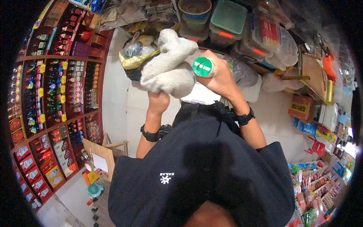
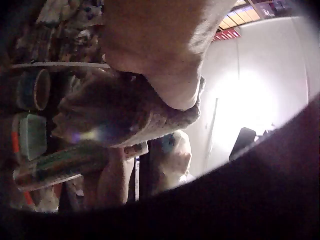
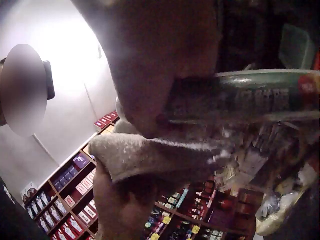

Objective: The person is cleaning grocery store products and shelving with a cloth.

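Note:
In the head view, a bunched off-white cloth (image 1: 170, 73) hangs in folds in front of my body. My left hand (image 1: 159, 101) grips its near end, with the fingers largely hidden by the fabric. Beside it, my right hand (image 1: 221, 77) is wrapped round a long cylindrical pack (image 1: 203, 67), whose round green end faces up at the head camera. The right wrist view shows the pack's green side (image 3: 245, 95) with pale lettering, and the cloth (image 3: 145, 155) close below it. The pack (image 2: 60, 167) also shows in the left wrist view, beside the cloth (image 2: 130, 112).
Shelves of bottles and boxes (image 1: 60, 87) line the left. Lidded plastic tubs (image 1: 228, 19) stand ahead, near a yellow and black bag (image 1: 134, 62) on the floor. Packaged goods (image 1: 314, 189) fill the right side. A wooden chair (image 1: 100, 155) stands at lower left.

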`<action>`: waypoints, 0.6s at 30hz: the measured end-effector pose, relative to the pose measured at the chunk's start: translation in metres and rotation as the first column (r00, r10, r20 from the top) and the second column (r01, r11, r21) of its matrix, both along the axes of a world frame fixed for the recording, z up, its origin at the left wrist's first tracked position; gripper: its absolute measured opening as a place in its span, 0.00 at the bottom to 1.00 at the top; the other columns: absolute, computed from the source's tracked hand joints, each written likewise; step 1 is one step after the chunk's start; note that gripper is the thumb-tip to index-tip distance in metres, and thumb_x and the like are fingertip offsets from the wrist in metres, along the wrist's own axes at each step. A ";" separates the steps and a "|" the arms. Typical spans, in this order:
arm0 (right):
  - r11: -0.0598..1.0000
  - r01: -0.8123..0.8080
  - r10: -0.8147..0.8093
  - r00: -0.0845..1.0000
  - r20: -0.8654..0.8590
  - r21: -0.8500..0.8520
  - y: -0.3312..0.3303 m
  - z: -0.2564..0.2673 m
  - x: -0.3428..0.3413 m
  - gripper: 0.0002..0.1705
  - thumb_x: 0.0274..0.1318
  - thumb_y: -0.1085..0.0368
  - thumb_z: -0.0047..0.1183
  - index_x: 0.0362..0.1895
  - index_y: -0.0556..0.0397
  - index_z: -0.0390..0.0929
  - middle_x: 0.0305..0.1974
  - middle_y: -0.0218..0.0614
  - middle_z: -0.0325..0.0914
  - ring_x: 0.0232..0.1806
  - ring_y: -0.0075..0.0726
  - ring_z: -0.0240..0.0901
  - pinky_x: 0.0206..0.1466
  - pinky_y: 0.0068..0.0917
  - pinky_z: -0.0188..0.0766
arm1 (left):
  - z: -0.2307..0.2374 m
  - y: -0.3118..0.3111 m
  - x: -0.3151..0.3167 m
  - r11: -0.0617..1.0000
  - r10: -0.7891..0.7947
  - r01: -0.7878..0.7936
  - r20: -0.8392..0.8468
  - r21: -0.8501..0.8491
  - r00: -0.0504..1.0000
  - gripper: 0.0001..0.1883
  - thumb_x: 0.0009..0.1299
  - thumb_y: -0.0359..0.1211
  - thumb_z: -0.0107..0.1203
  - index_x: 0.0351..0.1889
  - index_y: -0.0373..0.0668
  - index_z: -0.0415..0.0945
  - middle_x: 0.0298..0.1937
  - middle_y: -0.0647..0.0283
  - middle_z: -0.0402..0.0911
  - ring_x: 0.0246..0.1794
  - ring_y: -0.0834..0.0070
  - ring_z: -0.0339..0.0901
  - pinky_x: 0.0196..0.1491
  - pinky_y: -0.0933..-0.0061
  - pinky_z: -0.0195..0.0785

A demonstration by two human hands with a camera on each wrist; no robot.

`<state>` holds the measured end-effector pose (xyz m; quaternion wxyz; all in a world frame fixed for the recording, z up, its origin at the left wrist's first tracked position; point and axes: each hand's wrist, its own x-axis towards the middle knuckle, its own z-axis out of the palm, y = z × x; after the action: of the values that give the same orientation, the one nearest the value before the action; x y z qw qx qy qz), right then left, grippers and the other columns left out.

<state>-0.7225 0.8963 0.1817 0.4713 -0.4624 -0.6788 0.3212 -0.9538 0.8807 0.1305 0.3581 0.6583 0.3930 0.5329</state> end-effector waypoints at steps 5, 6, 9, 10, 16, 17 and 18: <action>0.988 0.153 -0.155 0.985 0.069 0.035 0.002 -0.003 -0.014 0.21 0.43 0.67 0.65 0.44 0.53 0.73 0.32 0.51 0.81 0.38 0.65 0.77 0.38 0.48 0.73 | 0.063 0.011 0.048 0.935 -0.138 0.232 -0.330 0.267 0.934 0.19 0.58 0.26 0.58 0.48 0.32 0.79 0.51 0.44 0.79 0.54 0.45 0.76 0.59 0.58 0.68; 0.984 0.176 -0.175 0.972 0.154 0.011 0.002 -0.006 -0.011 0.23 0.42 0.66 0.66 0.45 0.53 0.73 0.33 0.54 0.80 0.38 0.65 0.77 0.39 0.50 0.73 | 0.059 0.014 0.050 0.929 -0.127 0.228 -0.325 0.292 0.937 0.18 0.58 0.27 0.58 0.48 0.33 0.80 0.48 0.46 0.82 0.51 0.45 0.78 0.57 0.57 0.70; 0.968 0.244 -0.232 0.959 0.160 -0.062 -0.002 -0.008 -0.006 0.23 0.41 0.65 0.66 0.43 0.52 0.72 0.32 0.54 0.80 0.38 0.65 0.77 0.38 0.50 0.73 | 0.051 0.018 0.039 0.921 -0.121 0.236 -0.350 0.308 0.929 0.16 0.59 0.26 0.58 0.47 0.34 0.81 0.45 0.49 0.84 0.49 0.47 0.80 0.56 0.58 0.71; 0.967 0.247 -0.235 0.959 0.161 -0.062 -0.004 -0.009 -0.005 0.23 0.41 0.65 0.66 0.43 0.52 0.72 0.32 0.54 0.80 0.38 0.65 0.77 0.38 0.50 0.73 | 0.049 0.015 0.033 0.945 -0.147 0.230 -0.326 0.233 0.934 0.16 0.58 0.24 0.58 0.45 0.34 0.82 0.46 0.49 0.84 0.51 0.51 0.81 0.55 0.60 0.71; 0.955 0.253 -0.219 0.954 0.206 -0.157 -0.009 -0.009 -0.008 0.21 0.42 0.70 0.66 0.42 0.54 0.73 0.33 0.52 0.81 0.41 0.61 0.79 0.40 0.42 0.74 | 0.039 0.002 0.036 0.989 -0.136 0.141 -0.103 0.044 0.985 0.17 0.57 0.24 0.56 0.46 0.35 0.82 0.45 0.50 0.84 0.52 0.55 0.81 0.58 0.63 0.69; 0.954 0.269 -0.238 0.948 0.213 -0.132 -0.007 -0.007 -0.012 0.21 0.41 0.70 0.66 0.42 0.54 0.73 0.33 0.52 0.81 0.41 0.61 0.79 0.40 0.41 0.74 | 0.051 0.004 0.044 0.981 -0.176 0.186 -0.149 0.054 0.973 0.18 0.57 0.24 0.56 0.47 0.35 0.81 0.45 0.50 0.84 0.52 0.52 0.80 0.60 0.61 0.68; 0.953 0.283 -0.255 0.942 0.221 -0.110 -0.008 -0.007 -0.014 0.21 0.41 0.70 0.66 0.42 0.54 0.73 0.33 0.51 0.81 0.41 0.60 0.79 0.40 0.41 0.74 | 0.061 0.009 0.051 0.941 -0.154 0.241 -0.333 0.238 0.930 0.18 0.58 0.25 0.56 0.48 0.36 0.81 0.46 0.49 0.83 0.55 0.47 0.77 0.62 0.59 0.66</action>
<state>-0.7365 0.8885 0.1744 0.4052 -0.6133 -0.6297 0.2513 -0.9030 0.8896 0.1916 0.2495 0.8134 0.2975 0.4332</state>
